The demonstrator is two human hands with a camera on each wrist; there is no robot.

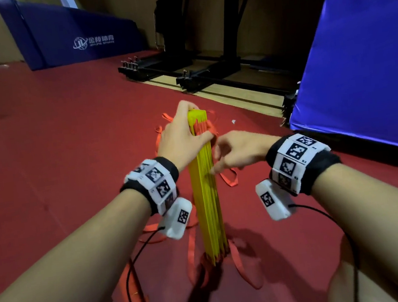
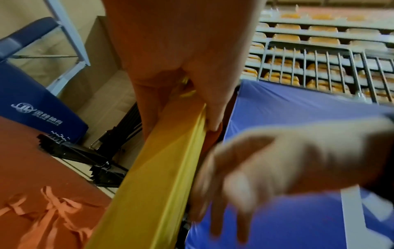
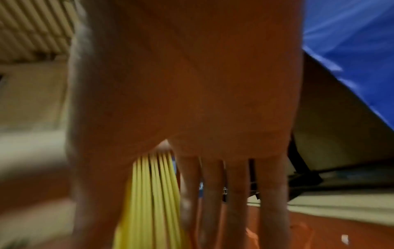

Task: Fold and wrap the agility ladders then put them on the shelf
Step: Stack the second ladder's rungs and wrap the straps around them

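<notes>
Standing on end on the red floor mat (image 1: 44, 148), the bundle of yellow rungs (image 1: 207, 199) is sitting at the middle of the head view, its lower end on the mat toward 6 o'clock, its top toward 12 o'clock; the left hand (image 1: 182, 135) is grasping the top of the bundle from the 9 o'clock side, fingers curled over the upper end and thumb lying across the slats; the right hand (image 1: 239, 151) is hovering at the 3 o'clock side of the bundle, released, its fingers hanging loosely with the tips just beside the rung edges, though the blur is hiding whether they are touching; red straps (image 1: 228, 178) are trailing loose on the mat around the foot of the bundle and behind its top; a blue crash mat (image 1: 361, 58) is standing at 2 o'clock, a folded blue mat (image 1: 75, 33) at 11 o'clock and a black metal frame (image 1: 199, 73) at 12 o'clock; in the left wrist view a shelving rack (image 2: 319, 40) is holding rows of orange items too blurred to identify.
</notes>
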